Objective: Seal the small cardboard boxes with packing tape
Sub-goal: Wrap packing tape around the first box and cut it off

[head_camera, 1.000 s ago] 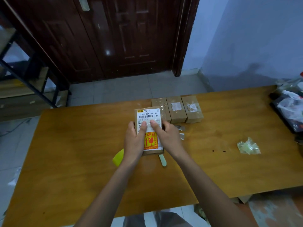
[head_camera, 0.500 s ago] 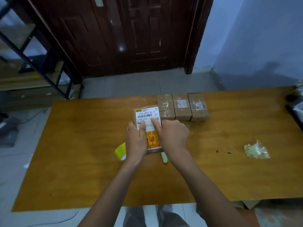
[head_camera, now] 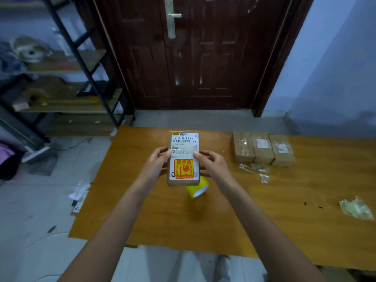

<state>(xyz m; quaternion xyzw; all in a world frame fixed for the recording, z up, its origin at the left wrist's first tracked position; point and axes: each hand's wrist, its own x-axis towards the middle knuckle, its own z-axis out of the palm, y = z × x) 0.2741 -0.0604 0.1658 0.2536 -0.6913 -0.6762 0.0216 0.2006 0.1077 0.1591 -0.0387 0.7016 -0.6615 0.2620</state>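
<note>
Now that the box (head_camera: 183, 157) is lifted off the worktop (head_camera: 264, 200), left hand (head_camera: 155, 164) and right hand (head_camera: 211, 163) grip its sides; taping seems done.

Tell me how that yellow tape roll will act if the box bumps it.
The yellow tape roll seems to lie tilted on the table, so a nudge would probably roll it in a curve. It looks small and hollow, likely light enough to skid. The labelled box, held in both hands, hides part of it, so its exact resting pose is uncertain.
</note>
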